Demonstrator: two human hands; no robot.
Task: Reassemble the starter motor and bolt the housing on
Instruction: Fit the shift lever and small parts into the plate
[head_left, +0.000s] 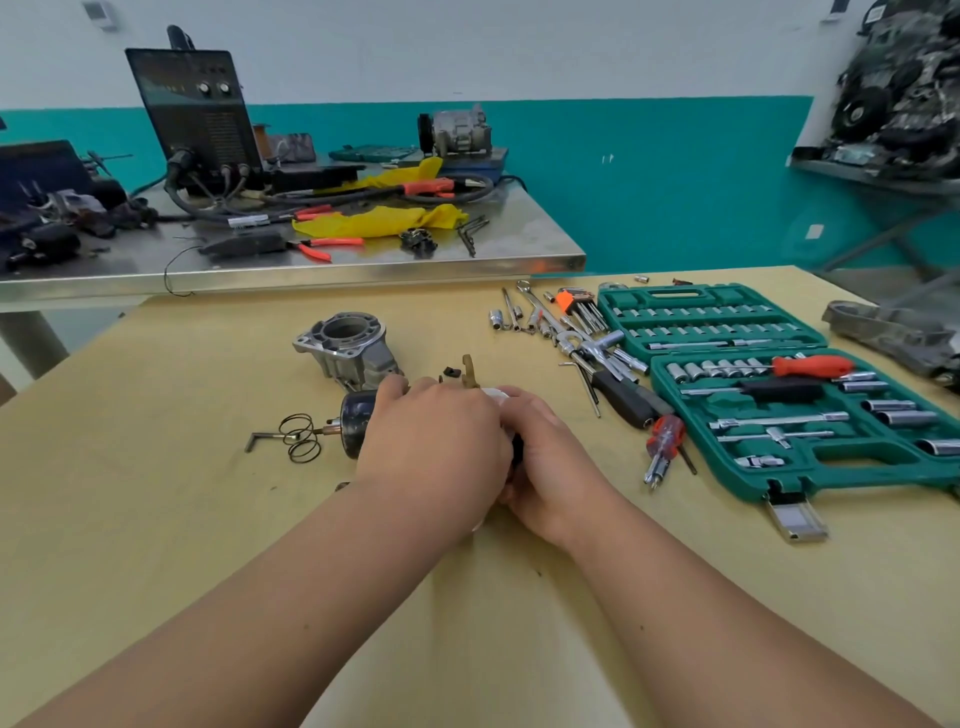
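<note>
Both hands were in tight at the table's middle; the left hand lay curled over the black motor body, gripping it; the right hand pressed in from the right, its fingers hidden, so its hold could not be told; the motor's end poked out left; just beyond, the grey housing sat apart; a spring lay left; the green socket case lay open at right.
</note>
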